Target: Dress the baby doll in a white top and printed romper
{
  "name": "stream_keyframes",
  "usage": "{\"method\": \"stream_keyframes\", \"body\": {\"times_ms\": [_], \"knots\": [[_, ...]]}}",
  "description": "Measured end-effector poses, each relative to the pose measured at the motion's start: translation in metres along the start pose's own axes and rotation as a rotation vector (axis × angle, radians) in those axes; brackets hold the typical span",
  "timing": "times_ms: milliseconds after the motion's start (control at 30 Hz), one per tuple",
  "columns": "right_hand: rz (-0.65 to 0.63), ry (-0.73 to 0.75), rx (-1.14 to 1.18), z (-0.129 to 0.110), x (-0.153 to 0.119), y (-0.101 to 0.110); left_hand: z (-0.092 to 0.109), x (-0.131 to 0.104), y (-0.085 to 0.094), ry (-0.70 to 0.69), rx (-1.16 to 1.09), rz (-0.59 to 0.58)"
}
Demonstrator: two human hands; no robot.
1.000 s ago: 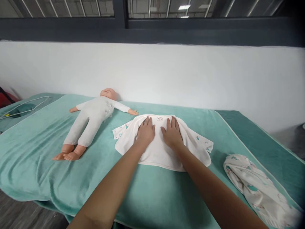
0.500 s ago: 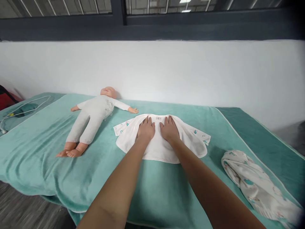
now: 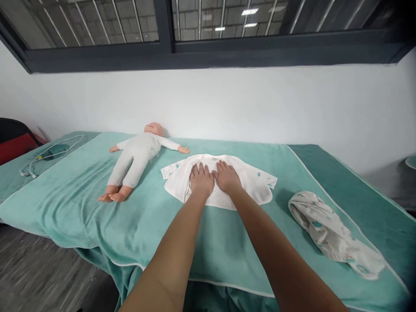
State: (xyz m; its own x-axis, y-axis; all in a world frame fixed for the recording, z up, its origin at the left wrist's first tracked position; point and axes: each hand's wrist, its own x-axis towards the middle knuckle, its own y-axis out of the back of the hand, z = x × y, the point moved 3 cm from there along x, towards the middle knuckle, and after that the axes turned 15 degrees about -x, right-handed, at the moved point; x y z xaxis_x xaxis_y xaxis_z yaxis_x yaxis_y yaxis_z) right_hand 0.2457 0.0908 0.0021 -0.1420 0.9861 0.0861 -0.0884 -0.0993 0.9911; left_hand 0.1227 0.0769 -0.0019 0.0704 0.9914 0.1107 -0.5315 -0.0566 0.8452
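A white baby shirt point(image 3: 250, 182) with small green prints on its sleeves lies spread open on the green blanket point(image 3: 234, 251), its neck label toward the wall. Flat on the inside of the shirt rests my left hand point(image 3: 201, 178), fingers apart and pointing to the collar. My right hand point(image 3: 227, 177) lies palm down beside it, also with fingers stretched out, and the two thumbs nearly meet. To the left, a baby doll point(image 3: 138, 154) in a white cloth body lies on its back, one arm reaching close to the shirt's sleeve.
Bunched printed baby clothing point(image 3: 331, 229) lies at the right. A white cord point(image 3: 65, 141) and a red and black bag point(image 3: 16, 141) are at the far left. Behind the bed stand a white wall point(image 3: 227, 104) and a dark window frame point(image 3: 227, 54).
My view has tilted up, showing more window. Both hands stay flat on the shirt and have come closer together, slightly further down from the collar.
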Motion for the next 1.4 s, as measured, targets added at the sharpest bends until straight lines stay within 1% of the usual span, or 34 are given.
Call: {"method": "stream_keyframes", "body": {"times_ms": [267, 467, 567, 633, 700, 767, 833, 900, 933, 1000, 1067, 1100, 1133, 1167, 1200, 1267, 1333, 1400], "knots": [[-0.015, -0.085, -0.023, -0.006, -0.028, 0.006, -0.002, -0.026, 0.008, -0.011, 0.001, -0.020], [0.003, -0.093, -0.031, -0.012, -0.052, 0.013, -0.002, -0.044, 0.016, -0.027, 0.014, -0.035], [0.008, -0.080, -0.036, -0.019, -0.071, 0.019, -0.001, -0.060, 0.021, -0.055, 0.022, -0.048], [0.018, -0.030, -0.035, -0.025, -0.092, 0.022, -0.003, -0.077, 0.026, -0.130, 0.022, -0.078], [0.050, 0.069, -0.027, -0.030, -0.117, 0.023, -0.010, -0.099, 0.033, -0.278, 0.005, -0.126], [0.103, 0.155, -0.019, -0.030, -0.141, 0.024, -0.025, -0.120, 0.045, -0.462, -0.020, -0.167], [0.132, 0.183, -0.027, -0.025, -0.155, 0.025, -0.048, -0.133, 0.064, -0.575, -0.016, -0.152], [0.145, 0.226, -0.020, -0.022, -0.154, 0.028, -0.078, -0.133, 0.090, -0.612, 0.004, -0.093], [0.151, 0.250, -0.006, -0.023, -0.146, 0.031, -0.095, -0.129, 0.106, -0.598, 0.007, -0.041], [0.158, 0.271, 0.049, -0.030, -0.118, 0.041, -0.133, -0.112, 0.142, -0.515, -0.015, 0.104], [0.139, 0.244, 0.138, -0.048, -0.077, 0.053, -0.173, -0.090, 0.179, -0.386, -0.067, 0.279], [0.113, 0.212, 0.189, -0.059, -0.053, 0.059, -0.193, -0.078, 0.195, -0.300, -0.093, 0.359], [0.084, 0.184, 0.240, -0.073, -0.028, 0.065, -0.213, -0.067, 0.208, -0.205, -0.120, 0.412], [0.059, 0.158, 0.286, -0.087, -0.003, 0.070, -0.232, -0.057, 0.218, -0.110, -0.148, 0.438], [0.029, 0.139, 0.321, -0.102, 0.022, 0.075, -0.248, -0.046, 0.225, -0.022, -0.184, 0.440], [0.007, 0.116, 0.361, -0.133, 0.070, 0.082, -0.274, -0.027, 0.229, 0.106, -0.269, 0.387], [0.014, 0.131, 0.335, -0.161, 0.114, 0.086, -0.290, -0.008, 0.229, 0.157, -0.366, 0.325], [0.043, 0.181, 0.275, -0.185, 0.153, 0.086, -0.298, 0.013, 0.227, 0.169, -0.469, 0.286]]}}
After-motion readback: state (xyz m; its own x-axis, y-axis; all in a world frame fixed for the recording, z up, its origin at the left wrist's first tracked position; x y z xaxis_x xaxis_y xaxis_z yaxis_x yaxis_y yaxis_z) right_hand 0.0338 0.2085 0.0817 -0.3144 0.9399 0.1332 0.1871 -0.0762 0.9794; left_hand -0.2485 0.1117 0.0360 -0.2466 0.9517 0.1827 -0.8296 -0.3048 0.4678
